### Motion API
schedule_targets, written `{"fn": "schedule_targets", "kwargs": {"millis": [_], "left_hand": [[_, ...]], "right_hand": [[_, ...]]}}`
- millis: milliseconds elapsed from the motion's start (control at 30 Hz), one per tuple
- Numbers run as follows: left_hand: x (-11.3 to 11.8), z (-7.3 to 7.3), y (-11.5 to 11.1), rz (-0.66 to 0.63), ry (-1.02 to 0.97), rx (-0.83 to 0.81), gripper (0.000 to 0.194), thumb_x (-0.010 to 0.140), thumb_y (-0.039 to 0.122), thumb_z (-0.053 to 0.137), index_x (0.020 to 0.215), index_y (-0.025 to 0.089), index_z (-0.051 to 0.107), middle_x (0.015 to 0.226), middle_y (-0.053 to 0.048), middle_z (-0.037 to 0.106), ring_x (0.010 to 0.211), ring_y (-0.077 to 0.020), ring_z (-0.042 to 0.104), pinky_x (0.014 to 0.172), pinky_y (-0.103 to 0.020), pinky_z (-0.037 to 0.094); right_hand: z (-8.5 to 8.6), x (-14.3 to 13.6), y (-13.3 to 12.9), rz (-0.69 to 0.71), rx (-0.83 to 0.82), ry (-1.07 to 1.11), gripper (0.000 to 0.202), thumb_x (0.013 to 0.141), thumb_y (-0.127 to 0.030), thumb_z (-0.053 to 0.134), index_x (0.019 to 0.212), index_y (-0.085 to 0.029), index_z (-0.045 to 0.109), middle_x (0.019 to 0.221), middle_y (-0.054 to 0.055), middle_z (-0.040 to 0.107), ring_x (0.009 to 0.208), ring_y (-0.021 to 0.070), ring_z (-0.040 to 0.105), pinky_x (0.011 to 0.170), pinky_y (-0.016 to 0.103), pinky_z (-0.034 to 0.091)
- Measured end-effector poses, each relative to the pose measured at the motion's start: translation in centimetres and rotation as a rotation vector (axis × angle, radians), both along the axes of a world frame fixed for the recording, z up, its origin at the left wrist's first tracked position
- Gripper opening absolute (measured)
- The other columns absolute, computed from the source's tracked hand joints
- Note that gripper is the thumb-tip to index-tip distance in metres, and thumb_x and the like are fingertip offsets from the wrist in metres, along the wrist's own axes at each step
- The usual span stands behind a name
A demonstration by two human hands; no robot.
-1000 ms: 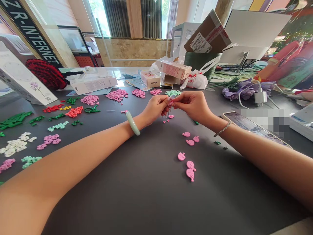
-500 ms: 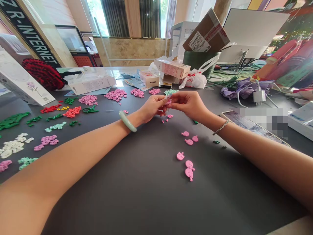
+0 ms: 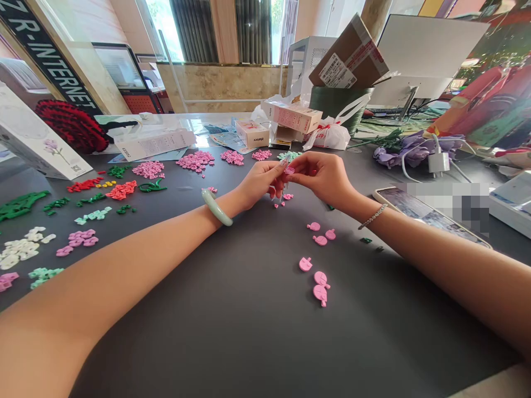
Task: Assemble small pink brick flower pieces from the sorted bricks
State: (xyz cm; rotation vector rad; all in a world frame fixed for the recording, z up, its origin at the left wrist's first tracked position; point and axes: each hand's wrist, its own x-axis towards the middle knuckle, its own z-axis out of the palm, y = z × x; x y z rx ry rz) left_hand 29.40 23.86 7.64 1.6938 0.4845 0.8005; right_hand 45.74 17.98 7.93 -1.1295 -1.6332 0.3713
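Observation:
At the far middle of the dark table, my left hand [image 3: 262, 181] and my right hand [image 3: 322, 172] meet, fingertips together. Between them they pinch a small pink plastic building piece [image 3: 289, 171]; its exact shape is partly covered by the fingers. Both hands are closed around it. Just below the fingers lie a few tiny pink pieces [image 3: 287, 197]. Nearer to me, several round pink petal pieces with short stems [image 3: 320, 278] are spread on the table. Two small dark green bits [image 3: 365, 240] rest beneath my right forearm.
Sorted heaps of pieces cover the left side: pink [image 3: 194, 161], red [image 3: 121, 189], green [image 3: 24, 204], white [image 3: 21, 247]. A phone [image 3: 431, 215] lies right of my right wrist. Small boxes [image 3: 253, 134], a plastic bag [image 3: 332, 135] and purple flowers [image 3: 406, 148] stand behind.
My right hand has shifted slightly and its wrist has turned a little. The pink piece shows more between the fingertips. The loose pieces lie as before.

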Motion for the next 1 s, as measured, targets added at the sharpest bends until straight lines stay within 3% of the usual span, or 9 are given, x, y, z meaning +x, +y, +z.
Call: {"fn": "schedule_targets", "kwargs": {"millis": [167,333,500,833,1000], "left_hand": [[0.02,-0.08,0.04,0.012,0.003,0.141,0.047,0.092,0.051,0.056,0.064,0.014,0.051,0.054,0.004,0.050,0.042,-0.0047,0.052,0.041,-0.017,0.039],[-0.06,-0.26,0.19,0.008,-0.013,0.313,0.056,0.084,0.067,0.055,0.061,0.016,0.048,0.052,0.005,0.050,0.040,-0.0052,0.051,0.040,-0.018,0.037],[-0.19,-0.46,0.24,0.024,-0.009,0.439,0.061,0.081,0.074,0.051,0.061,0.017,0.048,0.049,0.004,0.051,0.042,-0.0061,0.050,0.044,-0.019,0.037],[0.06,-0.86,0.54,0.038,-0.003,0.443,0.061,0.082,0.076,0.050,0.061,0.018,0.048,0.048,0.003,0.051,0.041,-0.0069,0.050,0.044,-0.019,0.037],[0.05,-0.86,0.42,0.058,-0.009,0.447,0.062,0.083,0.075,0.049,0.060,0.018,0.046,0.048,0.003,0.051,0.041,-0.0068,0.050,0.044,-0.020,0.038]], "right_hand": [[0.13,-0.19,-0.28,0.003,0.071,-0.047,0.026,0.070,-0.040,0.081,0.075,-0.018,0.068,0.072,0.002,0.068,0.067,0.0161,0.063,0.068,0.033,0.052],[0.11,-0.37,-0.52,-0.033,0.105,-0.082,0.017,0.072,-0.029,0.078,0.072,-0.019,0.065,0.069,0.000,0.065,0.064,0.0143,0.058,0.064,0.030,0.049],[0.16,-0.47,-0.63,-0.074,0.070,-0.109,0.019,0.071,-0.024,0.075,0.065,-0.019,0.058,0.063,-0.001,0.060,0.060,0.0124,0.052,0.058,0.027,0.043],[0.37,-0.48,-0.75,-0.087,0.073,-0.125,0.026,0.070,-0.035,0.077,0.064,-0.020,0.057,0.062,-0.001,0.061,0.058,0.0126,0.052,0.056,0.027,0.043],[0.29,-0.54,-0.75,-0.093,0.075,-0.116,0.022,0.070,-0.032,0.076,0.065,-0.020,0.058,0.063,0.000,0.062,0.059,0.0130,0.054,0.057,0.027,0.044]]}}
